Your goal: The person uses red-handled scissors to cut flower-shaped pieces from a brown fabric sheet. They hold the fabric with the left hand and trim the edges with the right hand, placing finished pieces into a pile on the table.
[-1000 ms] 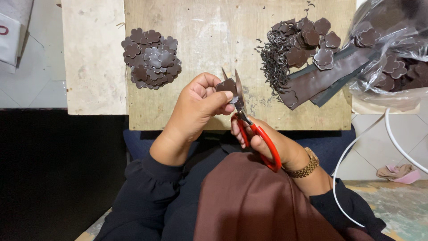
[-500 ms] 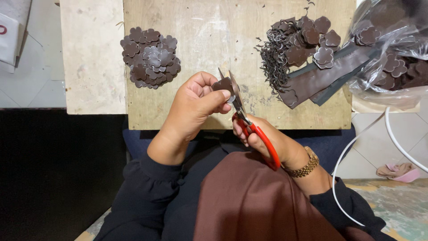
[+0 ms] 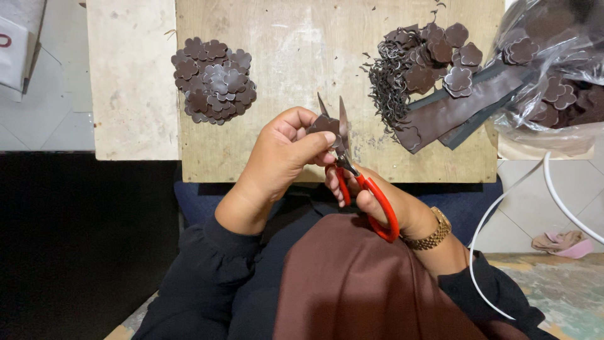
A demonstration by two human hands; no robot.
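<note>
My left hand [image 3: 280, 157] pinches a small dark brown flower-shaped piece [image 3: 323, 124] between thumb and fingers. My right hand [image 3: 384, 201] grips red-handled scissors [image 3: 355, 176]; their blades point up and stand slightly apart at the piece's right edge. Both hands hover over the near edge of a wooden board [image 3: 302, 56]. A pile of cut brown flower pieces [image 3: 215, 80] lies on the board's left. To the right lie thin curled offcuts [image 3: 387, 88], more flower pieces [image 3: 443, 56] and dark brown strips [image 3: 453, 110].
A clear plastic bag [image 3: 553, 75] holding more brown pieces sits at the right edge. A pale slab [image 3: 129, 82] adjoins the board on the left. A white cable [image 3: 503, 208] curves down the right. Brown cloth [image 3: 358, 289] covers my lap. A gold watch [image 3: 431, 233] is on my right wrist.
The hands, piece and scissors have shifted slightly up and left over the board's edge. The piece has turned a little between my left fingers.
</note>
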